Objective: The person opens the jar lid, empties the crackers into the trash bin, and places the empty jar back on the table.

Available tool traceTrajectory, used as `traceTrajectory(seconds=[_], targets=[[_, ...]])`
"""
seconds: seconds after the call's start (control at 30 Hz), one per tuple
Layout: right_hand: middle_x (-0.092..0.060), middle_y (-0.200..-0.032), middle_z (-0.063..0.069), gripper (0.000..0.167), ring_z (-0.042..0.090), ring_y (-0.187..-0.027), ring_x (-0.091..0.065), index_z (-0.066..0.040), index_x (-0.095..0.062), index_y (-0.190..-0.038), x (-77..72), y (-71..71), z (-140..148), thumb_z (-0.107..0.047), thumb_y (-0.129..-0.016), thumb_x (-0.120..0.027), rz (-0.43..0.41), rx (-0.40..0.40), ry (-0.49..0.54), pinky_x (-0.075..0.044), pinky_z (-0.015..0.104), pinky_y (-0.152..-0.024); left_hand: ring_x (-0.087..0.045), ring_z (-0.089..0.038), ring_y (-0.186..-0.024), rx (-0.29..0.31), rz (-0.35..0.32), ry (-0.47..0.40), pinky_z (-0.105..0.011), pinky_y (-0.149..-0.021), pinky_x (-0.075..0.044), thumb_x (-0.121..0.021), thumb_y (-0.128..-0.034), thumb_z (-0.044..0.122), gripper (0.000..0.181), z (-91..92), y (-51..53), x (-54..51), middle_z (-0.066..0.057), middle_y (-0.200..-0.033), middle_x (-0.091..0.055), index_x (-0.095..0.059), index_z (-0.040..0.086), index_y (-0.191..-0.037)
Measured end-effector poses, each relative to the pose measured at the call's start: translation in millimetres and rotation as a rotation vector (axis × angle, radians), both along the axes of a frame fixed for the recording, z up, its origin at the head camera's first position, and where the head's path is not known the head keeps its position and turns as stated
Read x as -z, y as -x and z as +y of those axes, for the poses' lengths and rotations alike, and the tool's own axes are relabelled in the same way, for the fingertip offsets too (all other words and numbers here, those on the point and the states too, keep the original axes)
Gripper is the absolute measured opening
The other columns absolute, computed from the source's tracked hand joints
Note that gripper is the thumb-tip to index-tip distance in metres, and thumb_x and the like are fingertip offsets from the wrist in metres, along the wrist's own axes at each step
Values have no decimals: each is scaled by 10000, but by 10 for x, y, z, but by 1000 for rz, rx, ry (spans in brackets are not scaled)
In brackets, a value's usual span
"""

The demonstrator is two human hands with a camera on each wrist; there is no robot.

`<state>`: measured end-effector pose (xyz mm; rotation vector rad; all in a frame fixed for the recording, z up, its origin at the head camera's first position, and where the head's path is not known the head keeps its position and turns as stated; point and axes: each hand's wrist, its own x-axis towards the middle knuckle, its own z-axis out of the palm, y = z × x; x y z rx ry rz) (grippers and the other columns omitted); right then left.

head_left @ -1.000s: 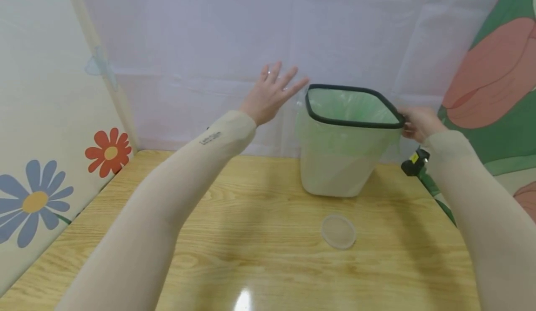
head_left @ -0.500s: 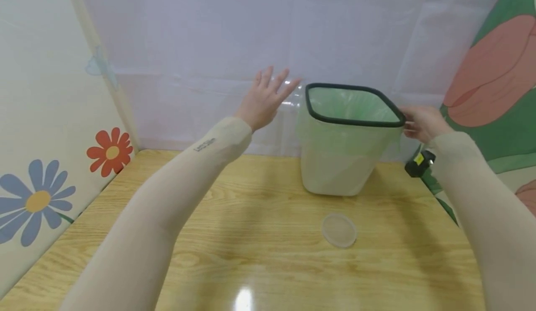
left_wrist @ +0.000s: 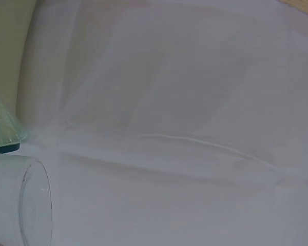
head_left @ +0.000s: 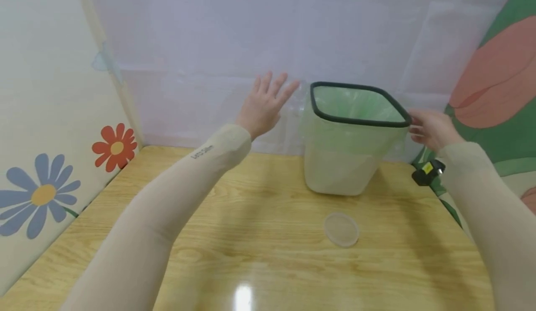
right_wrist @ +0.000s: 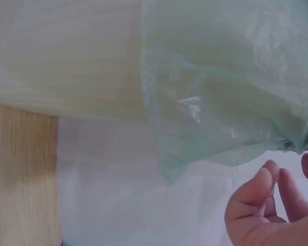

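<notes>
A pale waste bin (head_left: 335, 162) with a dark rim and a green bag liner (head_left: 356, 101) stands upright on the table. To its left, my left hand (head_left: 260, 111) is raised with fingers spread round a clear plastic container (left_wrist: 10, 200). That container is barely visible in the head view, and only its end shows in the left wrist view. Beside the bin's right corner is my right hand (head_left: 435, 127), fingers loosely bent. In the right wrist view its fingertips (right_wrist: 262, 179) sit just below the folded liner, apart from it and holding nothing.
A round clear lid (head_left: 341, 229) lies on the wooden table (head_left: 272, 255) in front of the bin. A black and yellow device (head_left: 428, 172) shows at my right wrist. White cloth (head_left: 209, 31) hangs behind; flower-patterned sheets flank both sides.
My right hand has shifted slightly right, away from the rim. My left hand has drifted a little down and away from the bin. The head view has turned slightly; bin and lid stay put.
</notes>
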<state>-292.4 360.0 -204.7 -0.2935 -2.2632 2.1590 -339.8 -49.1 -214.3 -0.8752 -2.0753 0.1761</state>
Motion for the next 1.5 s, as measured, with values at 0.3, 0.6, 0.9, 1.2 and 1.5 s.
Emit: traceTrajectory(seconds=[0.3,0.6,0.9,1.2,1.5], targets=[[-514,-1041,-111,891,22,-882,-543,-69,-81,-1552,131,-122,154,-399,-922,-617,18,-65,-10,-499,161,-736,-390,-511,-1281,44,-11,-104,-575,-1070,-324,-718,-819,97,721,-44,-66,193,-243,-1451,-408,-400,61,-1465],[-523,-1042,-108,720,27,-841,-546,-192,-262,-1528,238,-234,205,-396,-929,-605,20,-42,-13,-496,184,-691,-369,-496,-1297,31,-71,-188,-601,-1054,-329,-799,-786,159,820,-110,-133,348,-231,-1470,-375,-365,63,-1475],[-585,-912,-84,314,68,-774,-577,-154,-496,-1157,350,-337,189,-314,-929,-640,33,-22,56,-499,221,-627,-375,-492,-1294,19,-92,-247,-596,-1046,-343,-851,-742,225,893,-123,-236,476,-239,-1463,-376,-359,48,-1466],[-600,-879,-91,280,66,-757,-583,-176,-521,-1120,369,-384,185,-328,-921,-646,31,-10,52,-510,226,-625,-377,-497,-1289,28,-87,-254,-604,-1039,-348,-856,-735,234,907,-151,-278,535,-247,-1459,-377,-350,31,-1461],[-615,-850,-85,188,64,-743,-589,-185,-532,-1085,406,-427,211,-273,-947,-625,41,-21,89,-510,228,-607,-387,-493,-1282,21,-105,-264,-601,-1051,-333,-846,-746,235,888,-187,-331,561,-246,-1453,-384,-356,30,-1457]])
